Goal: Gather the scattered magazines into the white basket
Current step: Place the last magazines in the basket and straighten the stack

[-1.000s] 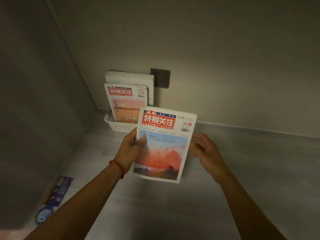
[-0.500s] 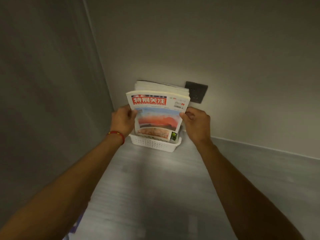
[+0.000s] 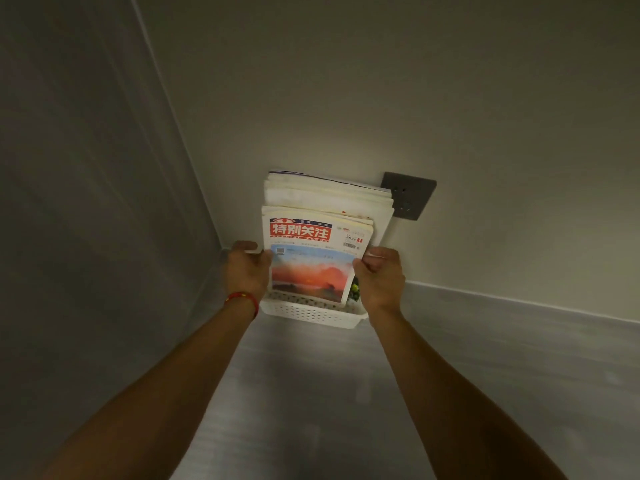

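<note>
A magazine (image 3: pixel 311 261) with a red title block and an orange sunset cover stands upright in the white basket (image 3: pixel 308 311), at the front of a stack of other magazines (image 3: pixel 329 197) that leans on the back wall. My left hand (image 3: pixel 247 270) grips the front magazine's left edge. My right hand (image 3: pixel 379 277) grips its right edge. A red cord circles my left wrist. The basket sits on the grey floor in the corner; its back part is hidden by the magazines.
A dark wall socket plate (image 3: pixel 408 195) is on the back wall just right of the stack. A grey side wall (image 3: pixel 104 237) rises close on the left. Grey floor (image 3: pixel 485 375) spreads to the right and towards me.
The sunset magazine was carried forward from mid-air into the basket and now stands lower in front of the stack. My right hand has closed on its right edge. The view moved closer.
</note>
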`<action>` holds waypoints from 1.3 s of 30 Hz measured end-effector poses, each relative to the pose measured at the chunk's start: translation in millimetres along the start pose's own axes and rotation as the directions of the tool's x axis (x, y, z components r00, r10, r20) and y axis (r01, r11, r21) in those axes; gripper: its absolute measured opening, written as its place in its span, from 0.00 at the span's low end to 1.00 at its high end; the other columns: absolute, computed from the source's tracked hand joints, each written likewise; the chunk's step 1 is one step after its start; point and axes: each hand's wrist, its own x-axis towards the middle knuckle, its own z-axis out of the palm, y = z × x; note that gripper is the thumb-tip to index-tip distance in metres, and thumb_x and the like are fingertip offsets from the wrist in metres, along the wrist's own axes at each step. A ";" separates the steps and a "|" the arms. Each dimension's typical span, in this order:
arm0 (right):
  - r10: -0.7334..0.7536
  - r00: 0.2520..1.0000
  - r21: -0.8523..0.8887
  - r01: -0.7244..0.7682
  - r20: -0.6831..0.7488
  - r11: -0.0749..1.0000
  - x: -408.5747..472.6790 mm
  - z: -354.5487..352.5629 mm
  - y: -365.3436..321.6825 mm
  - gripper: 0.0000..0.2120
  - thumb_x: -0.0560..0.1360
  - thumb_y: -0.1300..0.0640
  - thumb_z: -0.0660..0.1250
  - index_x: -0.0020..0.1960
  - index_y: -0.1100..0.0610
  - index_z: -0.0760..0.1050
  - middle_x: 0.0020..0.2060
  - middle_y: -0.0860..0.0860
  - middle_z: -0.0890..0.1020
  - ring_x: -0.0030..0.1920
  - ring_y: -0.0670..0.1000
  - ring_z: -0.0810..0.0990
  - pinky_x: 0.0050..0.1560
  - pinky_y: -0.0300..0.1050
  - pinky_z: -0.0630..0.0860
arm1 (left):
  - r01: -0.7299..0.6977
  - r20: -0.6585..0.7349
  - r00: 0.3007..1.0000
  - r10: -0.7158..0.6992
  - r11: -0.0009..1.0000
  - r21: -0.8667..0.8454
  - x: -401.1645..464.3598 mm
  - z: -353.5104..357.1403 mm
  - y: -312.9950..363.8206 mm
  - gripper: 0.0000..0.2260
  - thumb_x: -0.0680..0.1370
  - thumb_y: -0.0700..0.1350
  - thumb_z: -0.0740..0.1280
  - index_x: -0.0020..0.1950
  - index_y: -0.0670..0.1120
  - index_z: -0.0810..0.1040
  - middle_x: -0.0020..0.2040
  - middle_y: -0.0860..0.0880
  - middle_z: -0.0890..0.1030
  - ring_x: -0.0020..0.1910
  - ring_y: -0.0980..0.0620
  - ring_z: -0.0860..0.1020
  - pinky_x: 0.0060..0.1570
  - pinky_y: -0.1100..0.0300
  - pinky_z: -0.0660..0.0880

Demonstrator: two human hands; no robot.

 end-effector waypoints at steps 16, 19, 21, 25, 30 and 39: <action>0.135 0.919 0.117 -0.190 0.370 0.975 33.1 21.1 34.1 0.32 0.68 0.59 0.78 0.67 0.50 0.67 0.63 0.50 0.79 0.62 0.54 0.80 0.58 0.54 0.79 | 0.042 0.540 0.841 0.019 0.994 -0.100 57.1 15.2 -31.6 0.29 0.68 0.32 0.76 0.66 0.48 0.74 0.62 0.49 0.80 0.62 0.45 0.78 0.50 0.56 0.80; 0.160 0.900 0.150 -0.237 0.405 0.960 41.3 25.0 38.4 0.28 0.68 0.59 0.78 0.65 0.50 0.72 0.60 0.49 0.82 0.60 0.52 0.82 0.60 0.55 0.79 | 0.041 0.613 0.788 0.057 0.989 -0.145 65.1 16.7 -31.6 0.31 0.66 0.31 0.77 0.66 0.50 0.75 0.58 0.54 0.82 0.61 0.48 0.78 0.43 0.63 0.82; 0.175 0.892 0.165 -0.264 0.417 0.950 43.6 25.3 40.8 0.29 0.68 0.58 0.79 0.65 0.49 0.71 0.60 0.48 0.82 0.60 0.51 0.82 0.60 0.56 0.79 | 0.053 0.636 0.769 0.061 0.986 -0.158 67.3 15.3 -31.1 0.32 0.66 0.32 0.78 0.65 0.53 0.75 0.57 0.56 0.82 0.61 0.51 0.78 0.44 0.62 0.82; 0.178 0.902 0.197 -0.272 0.394 0.942 39.3 26.6 47.5 0.27 0.68 0.57 0.79 0.61 0.44 0.70 0.56 0.43 0.82 0.55 0.47 0.80 0.56 0.49 0.78 | 0.037 0.615 0.785 0.073 0.986 -0.165 62.1 17.7 -41.4 0.32 0.69 0.36 0.77 0.69 0.52 0.70 0.64 0.50 0.79 0.64 0.48 0.76 0.57 0.48 0.80; 0.169 0.912 0.186 -0.252 0.373 0.950 27.9 22.1 49.0 0.25 0.67 0.54 0.79 0.55 0.41 0.69 0.49 0.38 0.81 0.47 0.39 0.78 0.43 0.35 0.75 | 0.062 0.544 0.838 0.047 0.982 -0.180 42.8 17.8 -44.5 0.28 0.70 0.35 0.75 0.67 0.50 0.73 0.63 0.47 0.80 0.65 0.44 0.77 0.61 0.40 0.77; 0.139 0.892 0.177 -0.234 0.431 0.956 -1.1 5.4 50.6 0.21 0.68 0.53 0.79 0.53 0.40 0.72 0.47 0.33 0.81 0.46 0.34 0.77 0.40 0.32 0.74 | 0.156 0.464 0.886 0.019 0.929 -0.336 -20.5 1.7 -51.0 0.28 0.71 0.33 0.74 0.66 0.52 0.72 0.61 0.49 0.79 0.54 0.46 0.81 0.38 0.53 0.83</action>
